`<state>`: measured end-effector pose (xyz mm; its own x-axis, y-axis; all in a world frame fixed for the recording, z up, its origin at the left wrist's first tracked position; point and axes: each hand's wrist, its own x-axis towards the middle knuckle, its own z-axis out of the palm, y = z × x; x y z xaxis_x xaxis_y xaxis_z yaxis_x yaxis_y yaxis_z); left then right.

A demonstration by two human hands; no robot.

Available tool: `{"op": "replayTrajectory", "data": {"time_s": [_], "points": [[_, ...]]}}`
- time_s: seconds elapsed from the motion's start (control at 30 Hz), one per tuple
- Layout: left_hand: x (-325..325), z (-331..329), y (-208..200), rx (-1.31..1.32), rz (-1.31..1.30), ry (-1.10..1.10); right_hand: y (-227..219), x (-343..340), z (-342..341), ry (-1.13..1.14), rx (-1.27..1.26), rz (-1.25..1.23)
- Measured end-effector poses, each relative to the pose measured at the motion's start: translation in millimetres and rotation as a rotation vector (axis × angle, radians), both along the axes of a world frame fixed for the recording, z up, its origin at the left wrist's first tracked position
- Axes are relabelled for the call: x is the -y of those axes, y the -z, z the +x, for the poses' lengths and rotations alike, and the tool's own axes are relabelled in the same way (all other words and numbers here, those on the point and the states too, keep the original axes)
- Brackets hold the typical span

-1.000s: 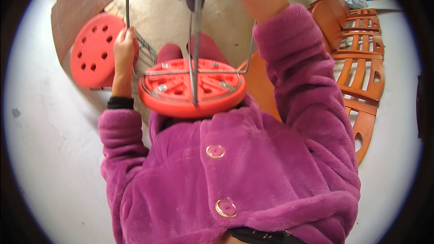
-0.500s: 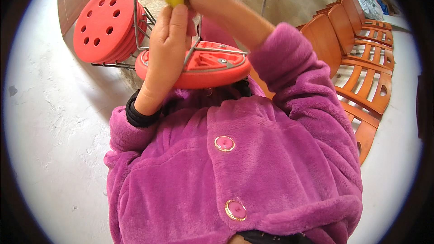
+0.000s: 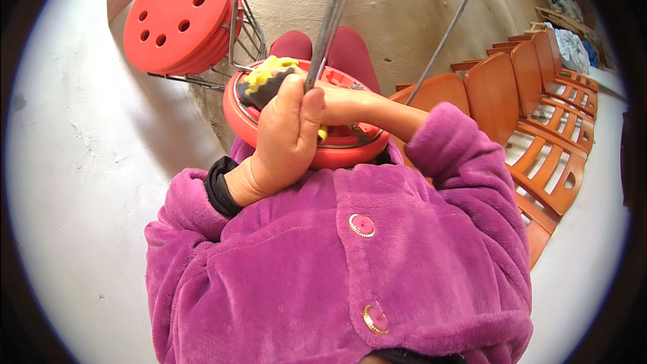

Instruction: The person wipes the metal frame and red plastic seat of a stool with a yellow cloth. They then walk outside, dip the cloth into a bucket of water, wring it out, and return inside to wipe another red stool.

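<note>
An upside-down stool with a round red seat (image 3: 237,120) rests at my lap, its underside facing up. Thin grey metal legs (image 3: 331,23) rise from it toward the top of the view. My left hand (image 3: 288,128) is closed round one leg, close above the seat. Just behind it, my right hand (image 3: 342,105) is wrapped in or round a black and yellow cloth (image 3: 268,82), which lies low over the seat's underside. Most of the right fingers are hidden by the cloth and my left hand.
On the left stands a stack of red stools (image 3: 172,8) with round holes in the top seat and metal legs. A row of orange-brown wooden chairs (image 3: 486,94) runs along the right. Pale plastic bags (image 3: 570,48) lie beyond them.
My right hand and the cloth have come down from the top of the view to the seat. My left hand has shifted right and lower on the leg. The view has tilted.
</note>
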<state>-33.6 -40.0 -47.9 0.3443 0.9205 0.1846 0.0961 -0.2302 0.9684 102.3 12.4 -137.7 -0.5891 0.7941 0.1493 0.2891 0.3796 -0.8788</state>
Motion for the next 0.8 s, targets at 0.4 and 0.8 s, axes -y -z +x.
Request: {"op": "replayTrajectory", "data": {"time_s": [0.4, 0.8], "points": [[0, -10, -2, 0.010, 0.055, 0.028, 56, -62, 13, 0.188, 0.799, 0.028], [-8, -9, 5, 0.078, 0.066, 0.108, -41, -17, 48, -0.307, 0.384, -0.069]]}}
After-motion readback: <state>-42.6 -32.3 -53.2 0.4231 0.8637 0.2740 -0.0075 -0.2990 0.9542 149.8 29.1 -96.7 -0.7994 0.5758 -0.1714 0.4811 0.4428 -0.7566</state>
